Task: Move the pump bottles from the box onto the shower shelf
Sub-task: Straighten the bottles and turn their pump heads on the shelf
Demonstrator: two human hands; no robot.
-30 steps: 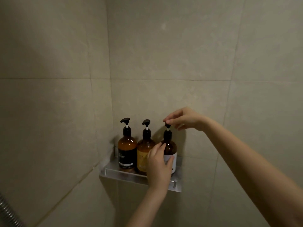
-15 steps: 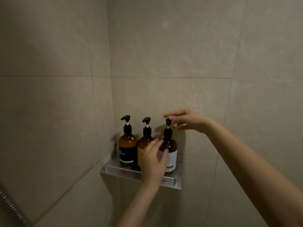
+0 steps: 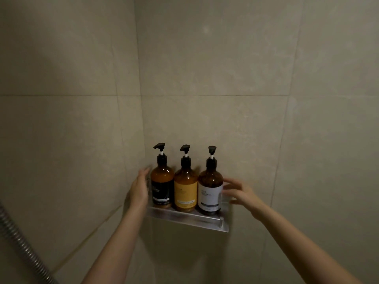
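Three amber pump bottles stand upright in a row on the metal shower shelf in the wall corner. The left bottle has a black label, the middle bottle a yellow label, the right bottle a white label. My left hand is flat against the left side of the black-label bottle, fingers up. My right hand is at the right side of the white-label bottle with fingers spread, fingertips at its label. Neither hand is closed around a bottle. The box is out of view.
Beige tiled walls meet in a corner behind the shelf. A ribbed metal shower hose runs along the lower left edge of the view.
My right hand dropped from the right bottle's pump head to its side. My left hand left the front of the bottles and moved to the left side of the row.
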